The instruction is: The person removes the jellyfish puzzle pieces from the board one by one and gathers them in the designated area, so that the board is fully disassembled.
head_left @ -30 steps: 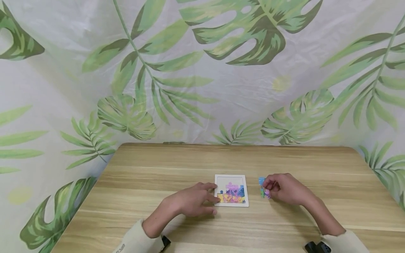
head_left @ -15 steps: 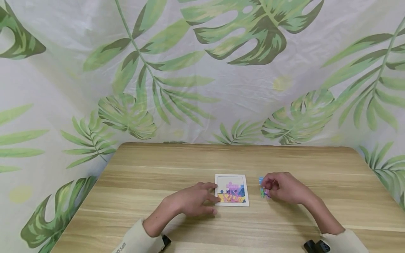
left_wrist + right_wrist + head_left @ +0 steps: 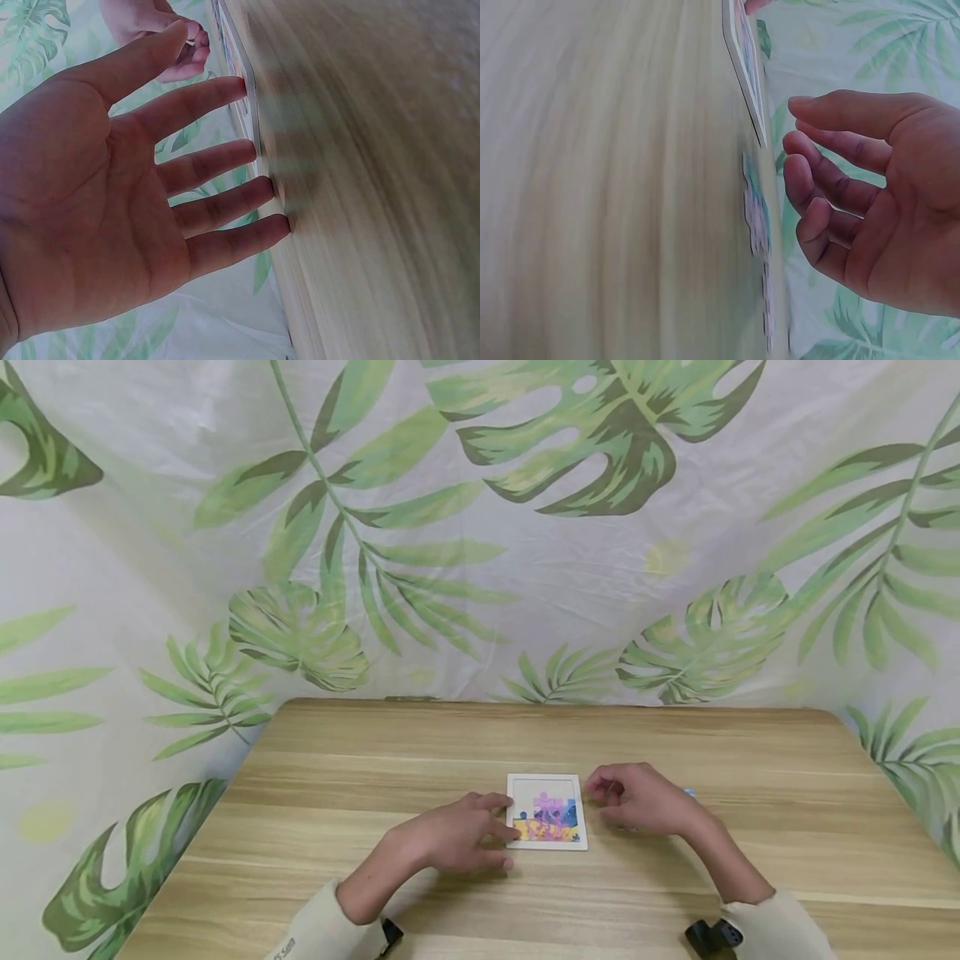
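My left hand (image 3: pixel 465 835) rests at the left edge of a small white puzzle tray (image 3: pixel 582 843), fingertips touching its frame. In the left wrist view the fingers (image 3: pixel 214 166) are spread and nearly straight. A partly filled jigsaw picture (image 3: pixel 552 818), yellow, pink and blue, covers the lower part of the tray. My right hand (image 3: pixel 641 799) hovers just right of the tray, fingers loosely curled. No piece shows between its thumb and fingers in the right wrist view. Loose jigsaw pieces (image 3: pixel 756 210) lie on the table beneath it, mostly hidden in the head view.
A blue bit of a loose piece (image 3: pixel 690 792) shows behind the right wrist. The wood-grain table (image 3: pixel 375 752) extends to both sides and backs onto a leaf-patterned cloth (image 3: pixel 465 527). Dark wrist-worn devices (image 3: pixel 712 937) sit at the sleeves.
My right hand has moved left from the loose pieces to beside the tray, and now covers most of those pieces. The left hand and tray have stayed in place.
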`<state>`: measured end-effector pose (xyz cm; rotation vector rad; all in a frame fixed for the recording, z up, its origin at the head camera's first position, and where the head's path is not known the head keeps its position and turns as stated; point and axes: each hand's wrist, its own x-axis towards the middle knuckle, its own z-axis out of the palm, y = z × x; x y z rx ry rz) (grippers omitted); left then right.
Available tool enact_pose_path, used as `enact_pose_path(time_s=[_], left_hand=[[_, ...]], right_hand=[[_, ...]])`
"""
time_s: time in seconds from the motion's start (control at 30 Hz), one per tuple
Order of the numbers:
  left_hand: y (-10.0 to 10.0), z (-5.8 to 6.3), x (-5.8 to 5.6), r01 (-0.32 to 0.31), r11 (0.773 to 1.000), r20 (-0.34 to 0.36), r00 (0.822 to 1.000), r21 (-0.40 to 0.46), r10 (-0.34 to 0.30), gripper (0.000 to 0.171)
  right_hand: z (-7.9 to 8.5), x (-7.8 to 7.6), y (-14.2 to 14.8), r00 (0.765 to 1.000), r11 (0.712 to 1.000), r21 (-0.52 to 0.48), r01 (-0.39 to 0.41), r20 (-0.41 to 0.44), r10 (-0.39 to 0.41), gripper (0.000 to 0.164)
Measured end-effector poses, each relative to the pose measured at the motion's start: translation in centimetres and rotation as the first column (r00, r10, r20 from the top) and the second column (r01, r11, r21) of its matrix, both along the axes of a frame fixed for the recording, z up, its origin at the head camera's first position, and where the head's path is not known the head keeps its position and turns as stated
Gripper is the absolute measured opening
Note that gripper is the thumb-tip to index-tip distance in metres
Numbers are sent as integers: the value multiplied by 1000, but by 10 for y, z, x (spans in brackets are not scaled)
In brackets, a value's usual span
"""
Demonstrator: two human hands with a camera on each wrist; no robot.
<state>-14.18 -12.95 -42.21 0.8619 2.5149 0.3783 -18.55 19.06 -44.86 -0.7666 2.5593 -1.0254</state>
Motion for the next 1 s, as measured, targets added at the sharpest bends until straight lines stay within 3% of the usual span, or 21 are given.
enact_pose_path(time_s=[0.43, 1.0], left_hand=[[0, -2, -1, -3, 1000, 2, 1000, -5, 3, 44], [0, -5, -2, 11, 1000, 2, 1000, 7, -11, 47]], right_hand=[[-6, -8, -29, 999, 998, -28, -54, 9, 54, 24], [-9, -10, -59, 999, 1000, 18, 1, 38, -2, 26]])
